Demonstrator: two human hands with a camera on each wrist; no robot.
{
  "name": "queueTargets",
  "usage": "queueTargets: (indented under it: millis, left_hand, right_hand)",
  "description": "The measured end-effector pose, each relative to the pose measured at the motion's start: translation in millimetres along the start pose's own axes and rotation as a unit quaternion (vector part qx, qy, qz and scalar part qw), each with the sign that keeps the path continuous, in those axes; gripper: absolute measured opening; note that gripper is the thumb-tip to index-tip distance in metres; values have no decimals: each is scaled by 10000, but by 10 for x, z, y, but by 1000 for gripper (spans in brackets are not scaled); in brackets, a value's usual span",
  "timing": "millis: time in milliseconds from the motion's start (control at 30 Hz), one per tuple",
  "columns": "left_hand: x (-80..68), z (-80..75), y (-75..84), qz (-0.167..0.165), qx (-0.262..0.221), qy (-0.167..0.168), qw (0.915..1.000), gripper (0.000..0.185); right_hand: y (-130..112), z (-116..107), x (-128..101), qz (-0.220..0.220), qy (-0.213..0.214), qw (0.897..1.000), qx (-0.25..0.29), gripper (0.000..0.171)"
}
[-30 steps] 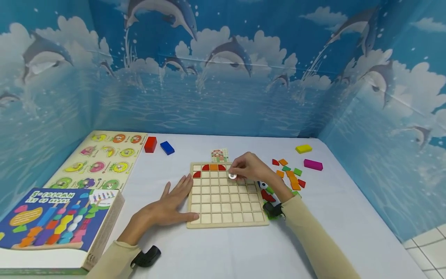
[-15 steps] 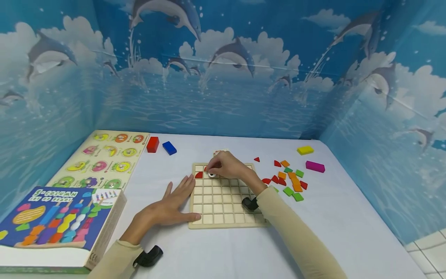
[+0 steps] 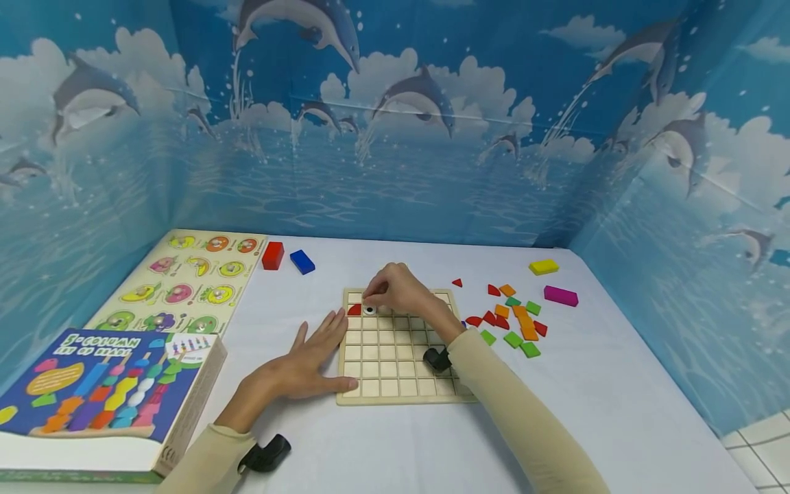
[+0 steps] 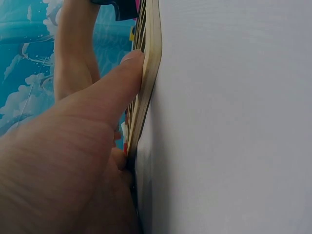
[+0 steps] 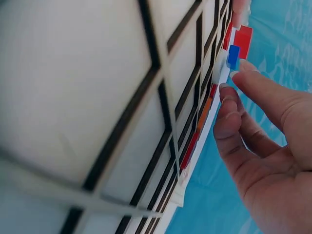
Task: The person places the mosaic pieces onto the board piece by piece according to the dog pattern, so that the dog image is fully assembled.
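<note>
My right hand point(image 3: 398, 288) is over the upper left of a wooden grid board point(image 3: 395, 353), thumb and fingertips bent together at the edge of a white tile point(image 3: 369, 310) with a black eye mark. In the right wrist view, that white tile point(image 5: 219, 67) stands out from the grid beside the fingertips. A red quarter-round tile point(image 3: 354, 310) sits one cell to its left. Red and orange tiles point(image 5: 204, 114) line the board's far row, mostly covered by the hand in the head view. My left hand point(image 3: 302, 367) rests with straight fingers along the board's left edge, its thumb on the near corner.
Loose red, orange and green tiles point(image 3: 524, 322) lie right of the board. Yellow point(image 3: 544, 267) and magenta blocks point(image 3: 561, 296) are beyond them. Red point(image 3: 273, 256) and blue blocks point(image 3: 302, 261) stand at the back left. A fruit puzzle board point(image 3: 179, 281) and a toy box point(image 3: 111, 405) occupy the left side.
My right hand has carried the white eye tile leftward across the board to the cell beside the red quarter-round. The left hand has stayed in place.
</note>
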State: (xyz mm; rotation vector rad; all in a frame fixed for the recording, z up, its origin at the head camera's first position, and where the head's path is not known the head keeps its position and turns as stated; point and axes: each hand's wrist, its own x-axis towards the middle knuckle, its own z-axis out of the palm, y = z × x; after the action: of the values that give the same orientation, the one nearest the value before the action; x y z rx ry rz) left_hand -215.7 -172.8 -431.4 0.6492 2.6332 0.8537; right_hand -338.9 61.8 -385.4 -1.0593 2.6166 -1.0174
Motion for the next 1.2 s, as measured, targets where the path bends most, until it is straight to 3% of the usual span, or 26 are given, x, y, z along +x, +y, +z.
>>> queueTargets:
  millis: [267, 567, 833, 1000, 1200]
  left_hand:
    - [38, 46, -52, -87, 122, 31, 9999, 120]
    - [27, 38, -38, -88, 116, 41, 9999, 119]
    - [64, 57, -51, -90, 148, 18, 9998, 120]
    - [41, 26, 0, -54, 133, -51, 9999, 121]
    - [13, 25, 9, -15, 102, 37, 9999, 123]
  right_hand:
    - [18, -54, -40, 244, -286, 9991, -213, 9]
    - [15, -109, 4, 393, -305, 9976, -478, 21]
    - [50, -99, -4, 301, -359, 9955, -822, 24]
    - [54, -158, -48, 394, -342, 9968, -608, 25]
    - [114, -460, -294, 10, -181, 9995, -274, 24]
